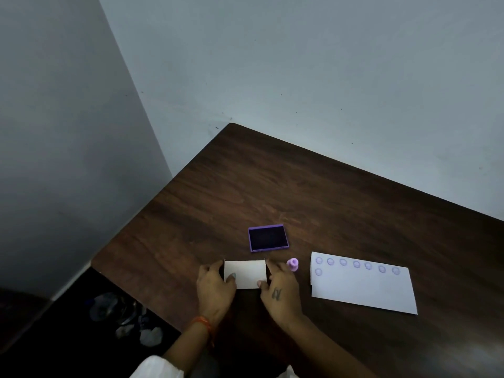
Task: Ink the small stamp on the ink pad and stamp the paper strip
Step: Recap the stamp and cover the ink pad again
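Dark wooden table point(313, 192) carries a large white sheet point(365, 290) already dotted with purple prints, and the open purple ink pad point(268, 238). Both hands, left point(215, 289) and right point(281, 293), pinch a small white card point(245, 275) by its edges. The small lilac plastic stamp point(293, 264), light and rigid, stands just right of them; take its narrow stem.

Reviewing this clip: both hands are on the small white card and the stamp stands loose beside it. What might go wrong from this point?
1. The right hand sits just beside the upright small stamp; a careless move may topple it and let it roll.
2. The ink pad lies open behind the white card; a hand reaching past could pick up ink and smudge the card or the paper strip.
3. The left hand grips only the card's edge, so the card might slip.
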Demonstrator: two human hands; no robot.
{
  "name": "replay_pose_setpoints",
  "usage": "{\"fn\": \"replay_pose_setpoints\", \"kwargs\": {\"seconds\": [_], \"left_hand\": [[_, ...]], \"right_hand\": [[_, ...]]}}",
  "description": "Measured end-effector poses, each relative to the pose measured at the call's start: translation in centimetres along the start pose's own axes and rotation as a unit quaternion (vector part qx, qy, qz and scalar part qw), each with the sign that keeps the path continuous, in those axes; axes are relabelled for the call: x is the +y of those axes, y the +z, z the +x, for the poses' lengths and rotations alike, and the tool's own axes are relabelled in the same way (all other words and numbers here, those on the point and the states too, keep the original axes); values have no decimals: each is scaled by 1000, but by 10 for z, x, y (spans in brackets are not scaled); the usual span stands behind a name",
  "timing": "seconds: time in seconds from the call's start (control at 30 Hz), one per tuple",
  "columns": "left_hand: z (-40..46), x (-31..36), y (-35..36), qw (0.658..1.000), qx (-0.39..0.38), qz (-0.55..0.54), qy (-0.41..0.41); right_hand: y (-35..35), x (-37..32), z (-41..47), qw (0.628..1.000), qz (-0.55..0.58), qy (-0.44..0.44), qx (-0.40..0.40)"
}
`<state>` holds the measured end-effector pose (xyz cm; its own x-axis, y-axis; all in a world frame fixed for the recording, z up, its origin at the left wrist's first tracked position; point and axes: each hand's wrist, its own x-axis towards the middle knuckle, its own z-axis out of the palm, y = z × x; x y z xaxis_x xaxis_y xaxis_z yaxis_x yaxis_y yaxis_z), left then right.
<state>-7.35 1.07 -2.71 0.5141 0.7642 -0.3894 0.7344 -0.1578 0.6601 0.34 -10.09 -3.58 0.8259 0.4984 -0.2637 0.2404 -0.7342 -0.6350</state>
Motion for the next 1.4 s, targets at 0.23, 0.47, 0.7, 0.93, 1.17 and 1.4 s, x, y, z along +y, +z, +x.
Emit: {"fn": "replay_pose_setpoints", "kwargs": {"seconds": [0.23,0.47,0.7,0.93,1.17,1.4], "left_hand": [[-2,8,-2,1000,-10,1,-14],[3,34,-9,998,13,-48,25],[13,70,7,997,8,-63,54],[26,76,25,998,-10,-53,25],[29,69,35,999,-18,-42,2],[33,65,40,999,-17,-31,2]], "right_hand": [[-2,-6,0,1000,7,-8,-8],[-25,-14,14,994,39,-36,100],[-54,-18,49,986,61,14,152],[-52,-7,67,988,65,81,111],[-41,-3,73,987,61,113,93],[-38,0,77,986,50,133,84]]}}
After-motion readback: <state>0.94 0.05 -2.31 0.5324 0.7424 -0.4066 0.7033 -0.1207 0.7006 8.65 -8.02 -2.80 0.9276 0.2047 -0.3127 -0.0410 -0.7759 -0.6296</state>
